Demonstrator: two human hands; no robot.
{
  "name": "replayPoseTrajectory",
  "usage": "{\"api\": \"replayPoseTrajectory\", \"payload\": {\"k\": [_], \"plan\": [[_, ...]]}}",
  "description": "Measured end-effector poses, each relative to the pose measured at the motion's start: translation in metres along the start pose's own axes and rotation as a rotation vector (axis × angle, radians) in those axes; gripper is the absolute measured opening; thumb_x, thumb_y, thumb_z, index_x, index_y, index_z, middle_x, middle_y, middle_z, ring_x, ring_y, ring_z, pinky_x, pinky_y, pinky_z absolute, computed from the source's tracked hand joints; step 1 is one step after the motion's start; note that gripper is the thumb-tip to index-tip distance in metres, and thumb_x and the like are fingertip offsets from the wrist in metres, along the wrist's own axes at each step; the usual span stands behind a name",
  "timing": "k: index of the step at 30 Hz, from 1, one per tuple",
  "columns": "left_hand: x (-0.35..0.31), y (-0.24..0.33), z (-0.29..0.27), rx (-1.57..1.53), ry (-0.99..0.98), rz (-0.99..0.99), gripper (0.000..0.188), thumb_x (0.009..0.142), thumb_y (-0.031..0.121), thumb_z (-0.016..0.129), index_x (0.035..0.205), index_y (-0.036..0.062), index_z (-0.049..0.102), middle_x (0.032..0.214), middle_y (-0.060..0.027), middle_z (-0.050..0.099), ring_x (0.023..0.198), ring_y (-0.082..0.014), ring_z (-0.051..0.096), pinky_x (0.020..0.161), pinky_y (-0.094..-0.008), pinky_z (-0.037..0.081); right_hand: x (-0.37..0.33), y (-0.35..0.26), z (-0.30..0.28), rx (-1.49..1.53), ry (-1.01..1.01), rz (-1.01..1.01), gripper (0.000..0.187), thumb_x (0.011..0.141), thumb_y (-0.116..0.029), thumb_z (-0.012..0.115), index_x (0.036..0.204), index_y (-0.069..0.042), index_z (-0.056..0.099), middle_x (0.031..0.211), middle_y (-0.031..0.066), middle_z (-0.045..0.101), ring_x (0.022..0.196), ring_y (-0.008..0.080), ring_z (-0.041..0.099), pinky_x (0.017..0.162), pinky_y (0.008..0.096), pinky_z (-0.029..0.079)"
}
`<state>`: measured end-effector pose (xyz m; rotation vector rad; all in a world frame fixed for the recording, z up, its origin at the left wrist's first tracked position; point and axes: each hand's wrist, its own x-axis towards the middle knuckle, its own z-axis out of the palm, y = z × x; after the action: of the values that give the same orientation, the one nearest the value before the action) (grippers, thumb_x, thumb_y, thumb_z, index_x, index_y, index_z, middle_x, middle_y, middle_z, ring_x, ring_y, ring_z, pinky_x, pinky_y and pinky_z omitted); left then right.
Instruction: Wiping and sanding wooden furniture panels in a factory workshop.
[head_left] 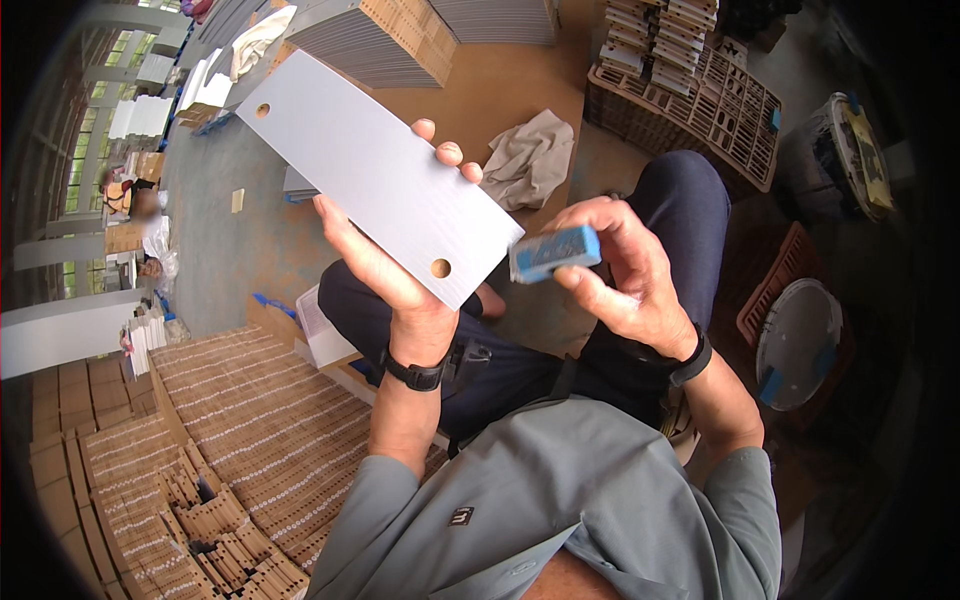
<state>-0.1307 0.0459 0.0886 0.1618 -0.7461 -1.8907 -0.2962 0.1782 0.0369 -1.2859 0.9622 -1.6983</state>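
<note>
My left hand (385,262) grips a long pale grey board (350,165) from beneath, thumb on one long edge and fingertips curling over the other. A round hole shows near each end of the board, with brown inside. Between the thumb and fingers of my right hand (632,268) is a blue sanding block (556,253), its face scuffed grey. The block is close by the board's near right corner; whether they touch I cannot tell.
Tall stacks of grey boards (375,45) stand ahead, beside a crumpled cloth (530,160). A brown plastic crate (690,125) bearing stacked pieces is at far right, with a white bucket lid (798,335) nearer. Many brown-edged pieces (270,430) are stacked at my left.
</note>
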Motion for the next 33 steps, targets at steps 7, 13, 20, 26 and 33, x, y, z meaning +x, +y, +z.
{"api": "replayPoseTrajectory", "payload": {"k": [7,13,20,26,33], "plan": [[0.001,0.001,-0.001,0.002,-0.007,0.004,0.074,0.101,0.064,0.043,0.149,0.0066,0.041,0.131,-0.0217,0.053,0.107,-0.0330,0.055,0.093,-0.0504,0.050,-0.007,-0.005,-0.009,0.053,0.066,0.004,0.031,0.092,-0.006,0.072,0.120,-0.003,0.057,0.115,0.0067,0.056,0.109,0.0157,0.057,0.100,0.0332,0.047],[-0.002,-0.004,0.013,0.145,0.138,0.134,0.083,0.099,0.075,0.034,0.142,0.0051,0.045,0.128,-0.0166,0.055,0.103,-0.0301,0.058,0.091,-0.0504,0.051,-0.005,0.004,0.004,0.102,0.313,-0.035,0.041,0.089,0.005,0.071,0.120,-0.006,0.048,0.118,0.0092,0.053,0.113,0.0160,0.056,0.101,0.0327,0.046],[-0.010,-0.017,0.025,0.241,0.147,0.267,0.078,0.101,0.069,0.030,0.145,0.0063,0.044,0.131,-0.0186,0.056,0.105,-0.0302,0.059,0.094,-0.0505,0.051,-0.001,0.012,0.031,-0.081,0.350,-0.058,0.038,0.087,-0.001,0.076,0.115,-0.006,0.050,0.110,0.0054,0.052,0.101,0.0146,0.054,0.095,0.0328,0.047],[-0.011,-0.023,0.023,0.288,0.234,0.327,0.080,0.101,0.070,0.028,0.142,0.0040,0.046,0.129,-0.0165,0.058,0.105,-0.0298,0.062,0.093,-0.0493,0.055,0.019,0.030,0.027,-0.178,0.454,0.106,0.029,0.093,-0.011,0.073,0.111,-0.002,0.053,0.097,0.0049,0.058,0.090,0.0138,0.056,0.086,0.0305,0.049],[-0.007,-0.019,0.020,0.274,0.225,0.292,0.078,0.101,0.070,0.031,0.138,0.0032,0.050,0.127,-0.0164,0.060,0.105,-0.0299,0.063,0.095,-0.0485,0.055,0.024,0.033,-0.001,0.012,0.580,0.148,0.024,0.096,-0.009,0.071,0.112,-0.005,0.053,0.093,-0.0011,0.059,0.083,0.0050,0.057,0.074,0.0231,0.048]]}}
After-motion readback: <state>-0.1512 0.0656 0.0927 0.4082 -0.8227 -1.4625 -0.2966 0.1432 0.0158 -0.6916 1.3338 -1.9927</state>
